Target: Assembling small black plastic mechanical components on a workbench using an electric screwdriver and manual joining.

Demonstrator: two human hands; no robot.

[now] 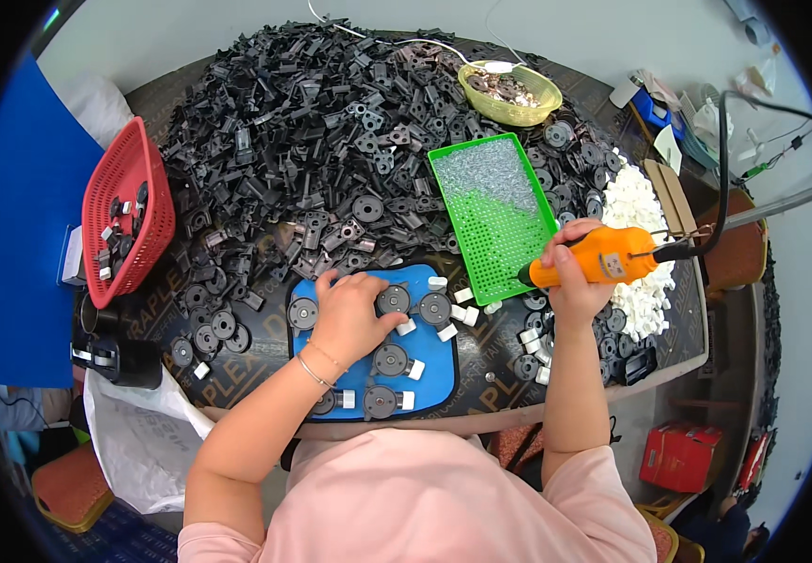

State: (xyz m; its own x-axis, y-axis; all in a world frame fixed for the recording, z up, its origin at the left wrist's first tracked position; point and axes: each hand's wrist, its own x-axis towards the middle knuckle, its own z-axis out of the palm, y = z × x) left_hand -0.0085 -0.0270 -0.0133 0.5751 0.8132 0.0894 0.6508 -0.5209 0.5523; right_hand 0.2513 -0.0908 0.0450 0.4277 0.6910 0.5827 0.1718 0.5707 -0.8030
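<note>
My left hand (354,311) is over a blue mat (444,361). Its thumb and fingers close around the edge of a round black plastic part (393,299) with a white block at its side. More such parts lie on the mat, among them a black disc part (434,308) just to the right and another disc part (391,359) below. My right hand (575,277) grips an orange electric screwdriver (603,258), held sideways with its dark tip pointing left. That tip is over the right edge of a green perforated tray (483,246), where small silvery screws (490,174) are heaped at the far end.
A large heap of black plastic parts (303,131) covers the table's back. White pieces (639,202) are piled at right. A yellow basket (509,117) stands behind the tray; a red basket (134,220) leans at left. The screwdriver's black cable (723,169) hangs at right.
</note>
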